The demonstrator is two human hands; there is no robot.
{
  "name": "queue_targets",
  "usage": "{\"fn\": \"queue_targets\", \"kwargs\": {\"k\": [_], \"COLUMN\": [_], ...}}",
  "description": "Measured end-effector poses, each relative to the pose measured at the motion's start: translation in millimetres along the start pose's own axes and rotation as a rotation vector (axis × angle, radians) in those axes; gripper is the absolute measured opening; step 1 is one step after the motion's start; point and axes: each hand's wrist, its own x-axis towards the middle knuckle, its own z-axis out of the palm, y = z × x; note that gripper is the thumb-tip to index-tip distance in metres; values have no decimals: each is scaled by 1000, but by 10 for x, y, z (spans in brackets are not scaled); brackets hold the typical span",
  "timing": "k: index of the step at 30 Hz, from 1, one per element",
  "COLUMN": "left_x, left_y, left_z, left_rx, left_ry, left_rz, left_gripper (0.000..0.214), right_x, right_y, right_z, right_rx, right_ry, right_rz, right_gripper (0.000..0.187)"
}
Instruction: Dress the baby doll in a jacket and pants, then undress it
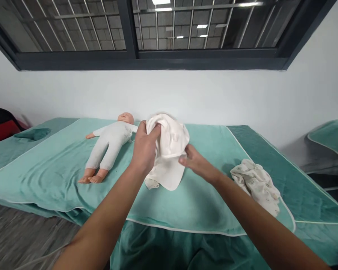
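Observation:
My left hand (pixel 145 146) is closed on the upper left of a bunched white baby garment (pixel 173 140), with the thumb pressed across the fabric. The garment hangs above the bed, and a smooth rounded flap drops from its lower side. At its right edge is my right hand (pixel 198 161), thumb and fingers apart and touching or nearly touching the cloth. To the left, a baby doll (pixel 112 140) in a white suit lies on its back, head toward the wall, feet bare. A crumpled white printed cloth (pixel 256 183) rests to the right, beyond my right forearm.
A teal mat (pixel 59 157) with pale piping covers the bed, over a darker green cover (pixel 307 187). Behind it stands a white wall (pixel 214 97) below a dark-framed barred window (pixel 169 60). A red and black item (pixel 2 129) sits at the far left.

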Motion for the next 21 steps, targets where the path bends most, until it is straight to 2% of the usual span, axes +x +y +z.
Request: {"fn": "queue_targets", "kwargs": {"k": [2,4,6,7,11,13,15,18,19,21], "left_x": [33,68,107,130,265,333,364,306,265,175], "left_y": [61,123,183,209,238,200,153,107,92,30], "left_z": [67,108,98,74,-70,-102,-72,80,142,246], "left_rx": [-76,-65,54,149,504,517,429,247,202,166], "left_ry": [-14,-24,-5,-1,-62,-110,-221,-551,-665,-813], "left_rz": [-11,2,34,49,107,120,86,20,16,32], "left_gripper": [31,32,30,28,24,22,22,29,32,38], "right_x": [-44,-38,-10,-2,-66,-124,-162,-163,-156,-145], "right_y": [46,22,-22,-39,-75,-113,-189,-348,-394,-452], "right_z": [114,200,219,203,28,-83,-185,-287,-304,-326], "right_rx": [21,45,64,57,-153,-253,-270,-239,-254,-330], "right_ry": [-41,49,168,183,-31,-38,110,347,372,363], "right_rz": [54,97,114,116,124,120,65,-114,-156,-151], "right_gripper": [82,64,46,42,35,36,44,87,91,72]}}
